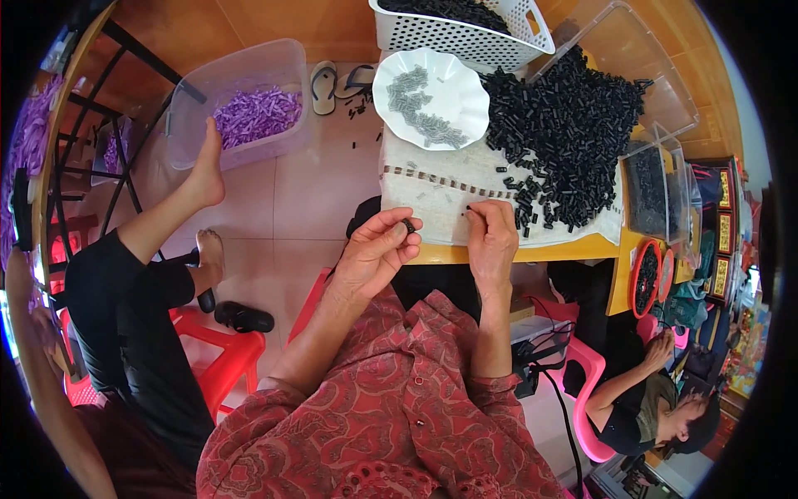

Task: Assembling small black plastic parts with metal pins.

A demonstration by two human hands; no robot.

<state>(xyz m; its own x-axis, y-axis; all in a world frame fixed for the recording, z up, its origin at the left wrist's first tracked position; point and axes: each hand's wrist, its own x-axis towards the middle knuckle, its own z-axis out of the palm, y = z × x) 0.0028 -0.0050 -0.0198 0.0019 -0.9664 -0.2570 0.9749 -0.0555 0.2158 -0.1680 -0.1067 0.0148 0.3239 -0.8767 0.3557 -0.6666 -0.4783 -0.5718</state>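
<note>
Work seemingly unfinished, short black piece [408,225] pinched in half-curled left hand [376,247], tiny black bit [469,208] pinched in right hand [492,239], heap of small black plastic tubes [573,129] apparently left.

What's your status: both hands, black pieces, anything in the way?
Left hand pinching small dark piece. Right hand apparently pinching tiny dark bit over cloth. Black pieces heaped, cloth's right side. White dish of clear pieces beyond hands.

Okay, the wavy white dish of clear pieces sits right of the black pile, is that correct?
Not quite: in the head view, the wavy white dish sits left of the black pile, not right. It does hold clear pieces.
</note>
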